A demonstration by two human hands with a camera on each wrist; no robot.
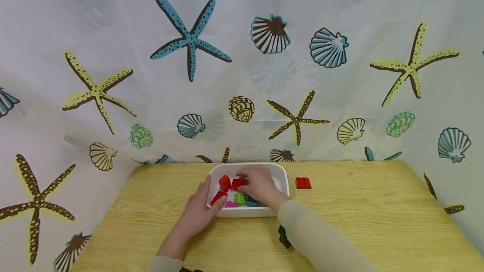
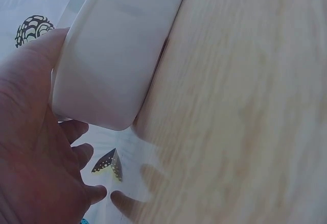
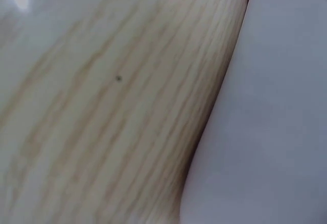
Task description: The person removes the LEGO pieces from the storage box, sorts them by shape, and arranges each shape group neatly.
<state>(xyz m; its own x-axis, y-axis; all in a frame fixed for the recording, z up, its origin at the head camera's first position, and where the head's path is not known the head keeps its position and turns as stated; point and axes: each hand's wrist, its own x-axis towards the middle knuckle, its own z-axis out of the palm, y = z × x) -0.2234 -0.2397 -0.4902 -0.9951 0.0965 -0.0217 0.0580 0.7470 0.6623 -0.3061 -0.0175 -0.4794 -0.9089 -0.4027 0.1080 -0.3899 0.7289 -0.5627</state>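
A white plastic bin [image 1: 249, 212] stands on the table, holding several toy building bricks. My left hand [image 1: 197, 213] holds the bin's near left corner, thumb over the rim and fingers along the outer side; the left wrist view shows this hand [image 2: 36, 122] against the bin's wall [image 2: 112, 55]. Inside the bin, my right hand [image 1: 259, 183] pinches a red brick [image 1: 237, 184] between thumb and fingers. Around it lie another red brick [image 1: 224, 183], a red brick [image 1: 218, 197] by the left thumb, a lime green brick [image 1: 239, 198], a pink brick [image 1: 231, 204] and a dark teal brick [image 1: 251, 201].
One red brick [image 1: 303, 183] lies on the wooden table [image 1: 359, 213] to the right of the bin. A curtain [image 1: 234, 70] with starfish and shells hangs behind the table. The right wrist view shows only tabletop and the bin's outer wall [image 3: 265, 117].
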